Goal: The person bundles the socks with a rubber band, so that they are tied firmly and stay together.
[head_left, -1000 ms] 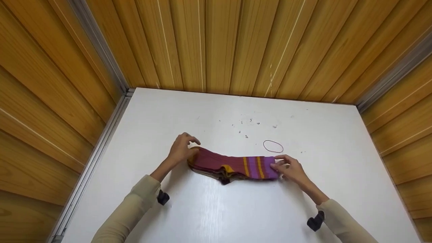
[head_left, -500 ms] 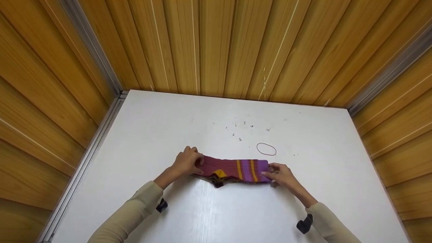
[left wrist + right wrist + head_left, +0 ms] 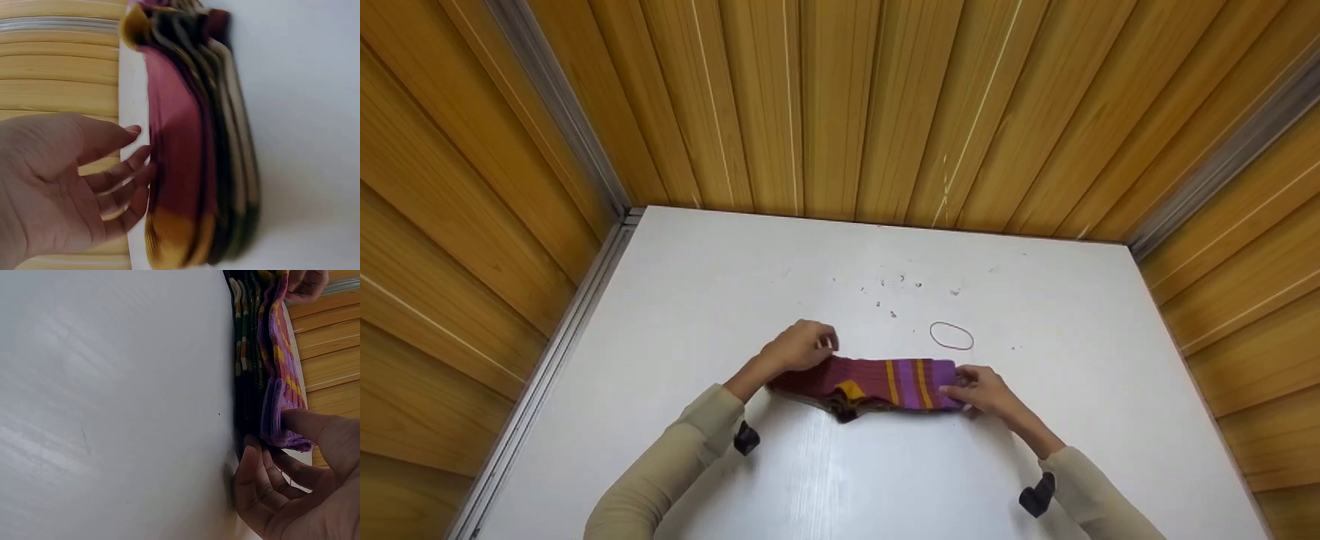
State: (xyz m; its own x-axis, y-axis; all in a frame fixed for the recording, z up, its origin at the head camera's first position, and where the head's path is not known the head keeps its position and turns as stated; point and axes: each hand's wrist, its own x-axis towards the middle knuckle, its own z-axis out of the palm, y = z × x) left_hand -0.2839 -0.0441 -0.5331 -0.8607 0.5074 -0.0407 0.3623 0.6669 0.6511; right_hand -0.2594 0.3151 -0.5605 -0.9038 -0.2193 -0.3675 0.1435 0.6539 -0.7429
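A stack of several socks (image 3: 877, 381) lies sideways on the white table, the top one maroon with yellow heel and toe and a purple striped cuff. My right hand (image 3: 988, 391) pinches the cuff end. In the right wrist view its thumb (image 3: 309, 423) presses the purple cuff from above while the other fingers curl around the end and underneath. At the toe half, my left hand (image 3: 801, 346) reaches over the far edge. Its fingers (image 3: 121, 183) are loosely bent against the stack's far side in the left wrist view, the thumb standing apart. Darker green and beige socks show below the maroon one.
A thin dark-red loop like a rubber band (image 3: 952, 325) lies beyond the cuff end. Small dark marks (image 3: 893, 314) dot the tabletop further back. Wood-patterned walls (image 3: 840, 112) enclose the table (image 3: 720, 270) at the back and sides.
My left hand has moved from the toe end rightward along the stack's far edge, coming off its earlier hold around the toe. The right hand stays at the cuff. The head view has shifted slightly.
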